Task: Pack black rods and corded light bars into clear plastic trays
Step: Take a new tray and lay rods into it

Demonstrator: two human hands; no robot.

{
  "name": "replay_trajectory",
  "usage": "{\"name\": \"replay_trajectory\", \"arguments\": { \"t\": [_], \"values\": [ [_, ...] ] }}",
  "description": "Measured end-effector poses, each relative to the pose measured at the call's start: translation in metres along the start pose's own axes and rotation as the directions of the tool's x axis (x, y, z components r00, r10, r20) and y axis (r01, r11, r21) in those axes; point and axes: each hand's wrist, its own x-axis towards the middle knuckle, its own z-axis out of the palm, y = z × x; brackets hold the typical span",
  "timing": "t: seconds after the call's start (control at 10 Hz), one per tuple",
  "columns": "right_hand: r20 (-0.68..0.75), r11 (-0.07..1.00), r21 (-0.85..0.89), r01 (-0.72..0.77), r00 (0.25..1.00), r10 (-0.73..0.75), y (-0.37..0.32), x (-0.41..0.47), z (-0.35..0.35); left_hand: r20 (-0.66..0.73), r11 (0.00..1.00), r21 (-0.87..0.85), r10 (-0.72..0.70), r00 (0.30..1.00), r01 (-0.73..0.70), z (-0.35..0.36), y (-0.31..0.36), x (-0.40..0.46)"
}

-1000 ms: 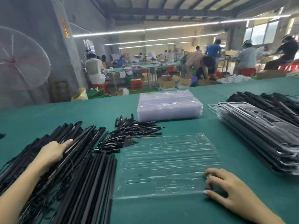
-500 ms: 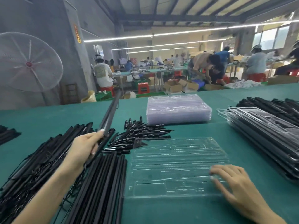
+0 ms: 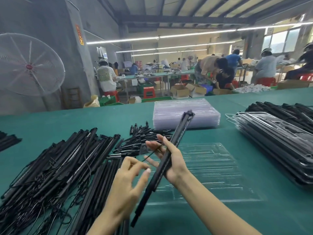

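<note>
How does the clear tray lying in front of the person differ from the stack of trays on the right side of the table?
The single clear tray is empty, its moulded slots bare; the right-hand stack looks dark, with black parts inside. The single tray lies flat as one layer on the green table; the right-hand stack is several layers high. The right hand holds a light bar above the single tray; nothing touches the stack. Both are transparent plastic.
</note>
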Motion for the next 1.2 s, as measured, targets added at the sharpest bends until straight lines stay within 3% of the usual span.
{"name": "replay_trajectory", "arguments": {
  "t": [0.1,0.2,0.3,0.4,0.5,0.6,0.7,0.8,0.9,1.0,1.1,1.2],
  "values": [
    [-0.108,0.953,0.301,0.033,0.994,0.000,0.001,0.006,-0.004,-0.006,0.985,0.145,-0.098,0.995,0.098,-0.008,-0.007,0.009],
    [-0.177,0.901,0.428,0.064,0.984,0.014,-0.006,0.010,-0.010,0.470,0.910,0.224,-0.413,0.780,0.348,-0.017,-0.008,0.010],
    [-0.181,0.917,0.398,0.011,0.981,0.067,-0.011,0.012,-0.021,0.763,0.839,0.126,-0.423,0.489,0.529,-0.032,0.000,0.003],
    [-0.117,0.945,0.307,-0.110,0.981,0.153,-0.007,0.010,-0.030,0.726,0.886,0.110,-0.381,0.572,0.451,-0.039,0.007,-0.005],
    [-0.011,0.959,0.186,-0.213,0.976,0.218,-0.004,0.006,-0.031,0.836,0.838,-0.091,-0.229,0.499,0.538,-0.038,0.026,-0.013],
    [0.058,0.974,0.109,-0.198,0.980,0.193,-0.011,0.006,-0.026,0.893,0.668,-0.292,-0.067,0.446,0.685,-0.031,0.032,-0.018],
    [0.024,0.994,-0.006,-0.112,0.993,0.112,-0.021,0.013,-0.022,0.813,0.179,-0.568,0.272,0.514,0.803,-0.036,0.046,-0.008],
    [-0.026,0.981,-0.192,-0.034,0.999,0.030,-0.028,0.014,-0.026,0.827,-0.356,-0.496,0.087,0.556,0.792,-0.036,0.064,0.008],
    [-0.020,0.955,-0.296,-0.031,0.999,0.027,-0.034,0.006,-0.034,0.745,-0.139,-0.664,-0.199,0.636,0.734,-0.011,0.077,0.022],
    [0.032,0.923,-0.377,-0.074,0.995,0.093,-0.037,-0.008,-0.036,0.572,0.164,-0.751,-0.321,0.754,0.640,0.014,0.080,0.045],
    [0.132,0.891,-0.439,-0.118,0.972,0.194,-0.037,-0.025,-0.034,0.418,0.209,-0.823,-0.408,0.812,0.529,0.032,0.077,0.071],
    [0.277,0.883,-0.391,-0.259,0.882,0.381,-0.031,-0.040,-0.037,0.315,0.004,-0.932,-0.486,0.815,0.363,0.038,0.069,0.097]
  ]
}}
